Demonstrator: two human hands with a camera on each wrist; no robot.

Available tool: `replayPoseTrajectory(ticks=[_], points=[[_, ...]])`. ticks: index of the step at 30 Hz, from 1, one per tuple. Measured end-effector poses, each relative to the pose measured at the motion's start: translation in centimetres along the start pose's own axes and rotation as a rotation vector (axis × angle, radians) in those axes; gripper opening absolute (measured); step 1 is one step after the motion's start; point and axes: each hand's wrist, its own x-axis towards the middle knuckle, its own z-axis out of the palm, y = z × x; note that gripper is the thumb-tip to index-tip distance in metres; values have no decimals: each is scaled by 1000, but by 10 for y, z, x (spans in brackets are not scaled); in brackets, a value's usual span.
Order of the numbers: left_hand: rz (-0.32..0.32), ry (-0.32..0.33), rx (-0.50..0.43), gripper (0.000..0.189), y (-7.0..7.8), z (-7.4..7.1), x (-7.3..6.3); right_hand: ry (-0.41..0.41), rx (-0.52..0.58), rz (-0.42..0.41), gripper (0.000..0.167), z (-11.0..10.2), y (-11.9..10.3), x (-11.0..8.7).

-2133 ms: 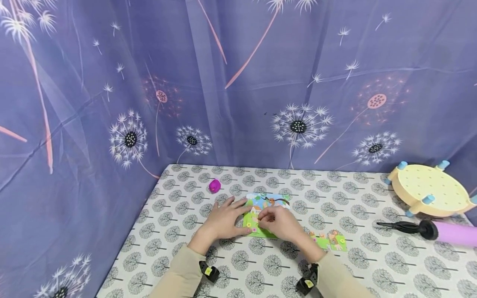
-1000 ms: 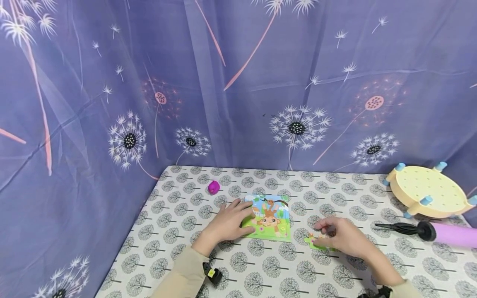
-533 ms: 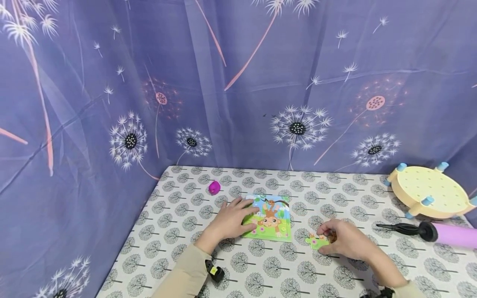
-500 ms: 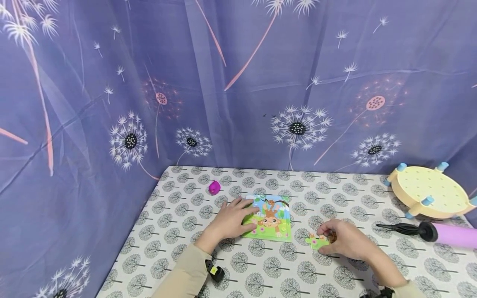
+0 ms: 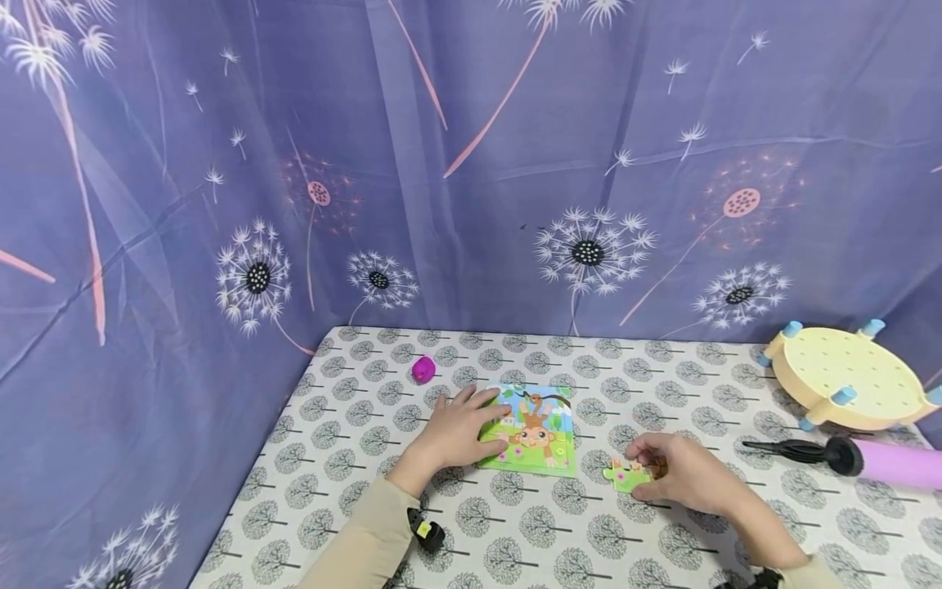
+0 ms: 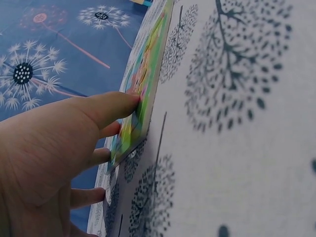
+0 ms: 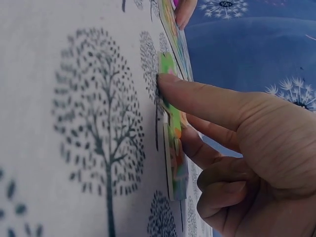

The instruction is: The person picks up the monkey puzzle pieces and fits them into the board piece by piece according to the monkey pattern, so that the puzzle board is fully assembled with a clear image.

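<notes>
A jigsaw puzzle (image 5: 540,439) with a monkey hanging from a branch lies flat in its square board on the table. My left hand (image 5: 450,433) rests on its left edge with fingers spread, and the left wrist view shows the thumb (image 6: 116,106) on the puzzle's surface. To the right, my right hand (image 5: 688,476) pinches a green puzzle piece (image 5: 622,477) with a pink flower between thumb and fingers, low at the tabletop. In the right wrist view, a second puzzle piece (image 7: 175,170) lies against it, partly behind the curled fingers.
A small purple toy (image 5: 423,370) sits behind my left hand. At the right lie a yellow round stool-like piece (image 5: 850,372) with blue-tipped legs and a pink pump-like tube (image 5: 898,462) with a black nozzle. A purple curtain (image 5: 486,204) hangs behind the tree-patterned cloth.
My right hand has moved right from the puzzle board to the loose pieces and now pinches one there. My left hand stays on the board, barely shifted.
</notes>
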Motion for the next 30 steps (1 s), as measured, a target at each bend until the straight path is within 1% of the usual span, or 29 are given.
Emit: replayPoseTrajectory(ticks=[3, 7, 11, 14, 17, 19, 26, 28, 30], points=[[-2, -3, -3, 64, -1, 0, 0, -2, 4, -9, 45, 0, 1, 0], [3, -3, -2, 64, -2, 0, 0, -8, -8, -55, 32, -1, 1, -1], [9, -1, -5, 64, -2, -1, 0, -21, 41, -99, 18, -5, 2, -3], [12, 0, -7, 64, -2, -1, 0, -27, 99, -105, 10, -8, 2, -5], [11, 0, -3, 64, -2, -1, 0, -25, 152, -81, 9, -9, 1, -4], [10, 0, -1, 65, -2, -1, 0, -9, 171, -62, 11, -9, 1, -2], [7, -1, 4, 66, -2, -1, 0, 95, 126, -29, 15, 2, -10, 13], [8, -4, 7, 65, -2, -1, 0, 109, 125, -19, 15, 6, -16, 20], [10, -4, 8, 65, -2, 0, 0, 112, 131, -30, 14, 11, -22, 26]])
